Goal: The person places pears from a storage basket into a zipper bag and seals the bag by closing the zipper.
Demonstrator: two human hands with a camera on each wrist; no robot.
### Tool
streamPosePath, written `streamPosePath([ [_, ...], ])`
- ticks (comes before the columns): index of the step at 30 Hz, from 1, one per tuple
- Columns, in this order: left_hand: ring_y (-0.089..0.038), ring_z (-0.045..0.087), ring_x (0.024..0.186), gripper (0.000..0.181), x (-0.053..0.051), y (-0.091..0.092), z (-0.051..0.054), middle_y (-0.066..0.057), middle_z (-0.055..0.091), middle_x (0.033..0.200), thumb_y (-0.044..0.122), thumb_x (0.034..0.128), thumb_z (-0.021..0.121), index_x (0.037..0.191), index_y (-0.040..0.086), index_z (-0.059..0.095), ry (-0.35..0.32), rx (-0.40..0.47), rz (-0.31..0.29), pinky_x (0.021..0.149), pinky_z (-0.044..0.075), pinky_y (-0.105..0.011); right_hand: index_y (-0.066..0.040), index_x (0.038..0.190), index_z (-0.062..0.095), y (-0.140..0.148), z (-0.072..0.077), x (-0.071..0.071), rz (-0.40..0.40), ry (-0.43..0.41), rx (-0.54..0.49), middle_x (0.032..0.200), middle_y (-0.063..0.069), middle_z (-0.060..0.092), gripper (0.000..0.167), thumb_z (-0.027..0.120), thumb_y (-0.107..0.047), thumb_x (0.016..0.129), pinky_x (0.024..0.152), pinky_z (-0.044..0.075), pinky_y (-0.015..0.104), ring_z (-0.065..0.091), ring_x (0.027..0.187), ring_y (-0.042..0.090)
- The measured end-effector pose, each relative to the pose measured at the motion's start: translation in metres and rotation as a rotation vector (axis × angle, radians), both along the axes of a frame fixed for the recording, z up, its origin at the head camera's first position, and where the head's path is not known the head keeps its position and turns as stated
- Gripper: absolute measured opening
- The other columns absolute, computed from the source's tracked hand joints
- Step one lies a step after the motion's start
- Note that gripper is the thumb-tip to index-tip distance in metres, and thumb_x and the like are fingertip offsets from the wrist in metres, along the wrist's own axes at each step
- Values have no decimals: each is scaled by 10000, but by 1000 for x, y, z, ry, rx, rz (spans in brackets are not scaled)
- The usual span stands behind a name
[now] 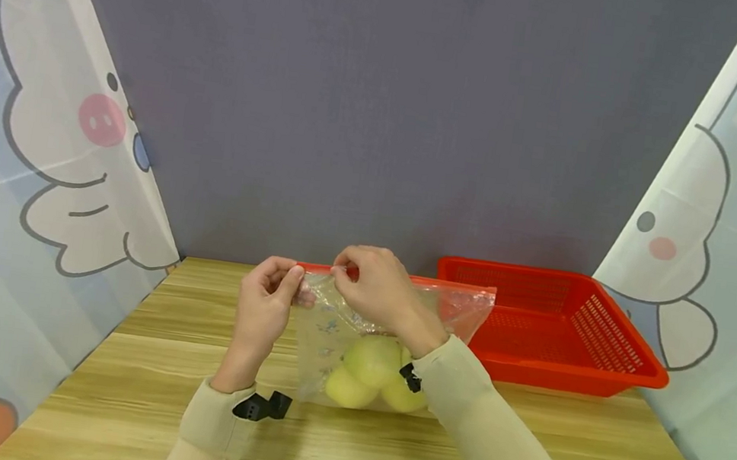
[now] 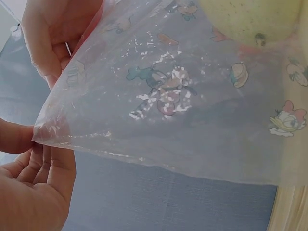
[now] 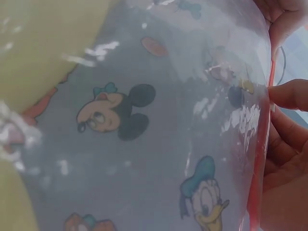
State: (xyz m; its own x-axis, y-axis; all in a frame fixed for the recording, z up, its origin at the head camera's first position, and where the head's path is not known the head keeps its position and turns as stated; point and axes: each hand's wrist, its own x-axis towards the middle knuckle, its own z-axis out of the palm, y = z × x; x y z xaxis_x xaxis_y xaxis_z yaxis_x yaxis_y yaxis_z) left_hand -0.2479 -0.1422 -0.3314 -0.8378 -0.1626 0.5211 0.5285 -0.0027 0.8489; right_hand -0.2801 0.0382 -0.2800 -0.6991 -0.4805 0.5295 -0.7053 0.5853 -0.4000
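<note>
A clear zip bag (image 1: 321, 335) printed with cartoon figures stands upright on the table, its red zip strip (image 1: 451, 286) along the top. Several pale yellow-green round fruits (image 1: 373, 361) lie at its bottom. My left hand (image 1: 266, 298) pinches the bag's top left corner between thumb and fingers; the left wrist view shows this hand (image 2: 36, 187) at the corner. Just to its right, my right hand (image 1: 378, 285) pinches the red strip. In the right wrist view, that hand (image 3: 288, 139) has its thumb and fingers at the strip.
A red plastic basket (image 1: 599, 377) with slotted walls stands behind the bag to the right. The wooden table (image 1: 134, 393) ends at a grey backdrop (image 1: 370, 107). Curtains with cartoon prints (image 1: 65, 223) hang on both sides.
</note>
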Motion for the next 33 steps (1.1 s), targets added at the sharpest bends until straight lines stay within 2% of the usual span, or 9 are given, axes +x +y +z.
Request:
streamPosePath([
  [12, -147, 672, 583, 110, 1, 0, 0, -93, 625, 736, -29, 1012, 578, 1003, -134, 605, 3, -2, -1, 596, 606, -314, -100, 950, 753, 3, -1, 0, 9, 41, 10, 879, -7, 706, 118, 638, -125, 956, 649, 508, 258, 581, 703, 102],
  [20, -145, 673, 588, 131, 0, -1, -1, -105, 623, 743, -23, 1017, 573, 1012, -152, 598, 24, -3, -6, 598, 606, -310, -100, 946, 754, 5, -2, -1, -2, 62, 17, 893, -5, 711, 121, 638, -133, 952, 676, 523, 260, 600, 739, 99],
  [33, -145, 673, 581, 126, 0, -2, -1, -106, 625, 745, -19, 1015, 579, 993, -141, 598, 23, 1, -5, 595, 604, -301, -99, 954, 747, 12, 0, 3, -28, 40, 19, 911, -7, 703, 127, 624, -128, 940, 705, 523, 274, 592, 762, 114],
])
